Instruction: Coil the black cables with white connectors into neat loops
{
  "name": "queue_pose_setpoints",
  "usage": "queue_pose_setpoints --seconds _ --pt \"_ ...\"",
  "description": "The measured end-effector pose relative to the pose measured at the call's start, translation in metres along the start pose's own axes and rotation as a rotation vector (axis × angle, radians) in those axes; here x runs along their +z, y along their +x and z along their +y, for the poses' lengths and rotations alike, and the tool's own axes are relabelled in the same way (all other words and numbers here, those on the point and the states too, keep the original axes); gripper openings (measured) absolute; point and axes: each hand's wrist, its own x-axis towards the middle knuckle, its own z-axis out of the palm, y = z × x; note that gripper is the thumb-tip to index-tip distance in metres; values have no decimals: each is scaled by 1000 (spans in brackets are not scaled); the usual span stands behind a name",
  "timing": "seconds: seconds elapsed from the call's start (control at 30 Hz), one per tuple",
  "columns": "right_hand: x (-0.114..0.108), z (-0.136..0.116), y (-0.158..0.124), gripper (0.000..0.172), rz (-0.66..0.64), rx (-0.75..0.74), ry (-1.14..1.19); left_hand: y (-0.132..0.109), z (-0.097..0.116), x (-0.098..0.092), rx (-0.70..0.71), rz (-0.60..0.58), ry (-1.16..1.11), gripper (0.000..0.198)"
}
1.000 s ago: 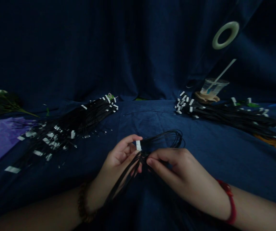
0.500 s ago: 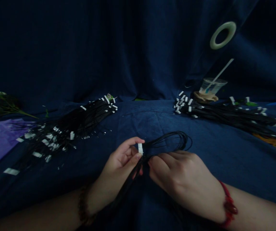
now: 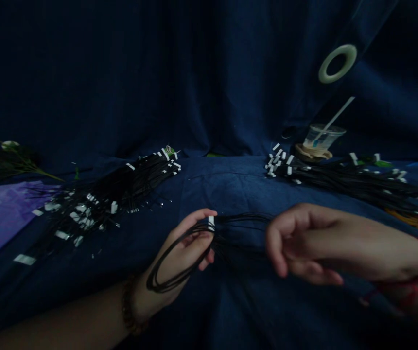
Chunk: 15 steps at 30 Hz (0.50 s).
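Observation:
My left hand (image 3: 185, 250) is closed in a pinch on a bundle of thin black cords (image 3: 243, 217), low in the middle of the view. A white tag (image 3: 211, 223) sits on the cords between its thumb and forefinger. From there a cord loop (image 3: 154, 279) hangs back over the hand and wrist, while other strands run right and downward. My right hand (image 3: 309, 243) is to the right, slightly blurred, with loosely bent fingers apart. It covers the right end of the cord loop, and I see nothing gripped in it.
Piles of black cords with white tags lie left (image 3: 121, 187) and right (image 3: 340, 175). Purple sheets (image 3: 8, 214) and flower stems (image 3: 26, 165) are far left. A clear cup (image 3: 323, 137) with a stick stands back right, below a pale ring (image 3: 338, 64). Dark blue cloth (image 3: 227, 187) covers the surface.
My right hand has moved right, away from my left, and its fingers have loosened. A cord loop now drapes over my left hand, which still pinches the tagged cords.

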Motion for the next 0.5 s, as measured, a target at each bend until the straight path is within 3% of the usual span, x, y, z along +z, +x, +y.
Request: queue_pose_setpoints --seconds 0.07,0.13,0.3,0.4,0.5 --pt "-11 -6 -8 19 58 -120 182 1 0 0 6 39 -29 33" --pt "-21 -9 -15 17 229 -282 218 3 0 0 2 72 -47 33" --pt "-29 -12 -25 13 695 -604 -182 2 2 0 12 50 -57 34" --pt "-21 -13 -28 14 747 -805 -98 -2 4 1 -10 13 0 35" --pt "-2 -15 -29 27 605 -731 100 -4 5 0 -13 1 19 35"
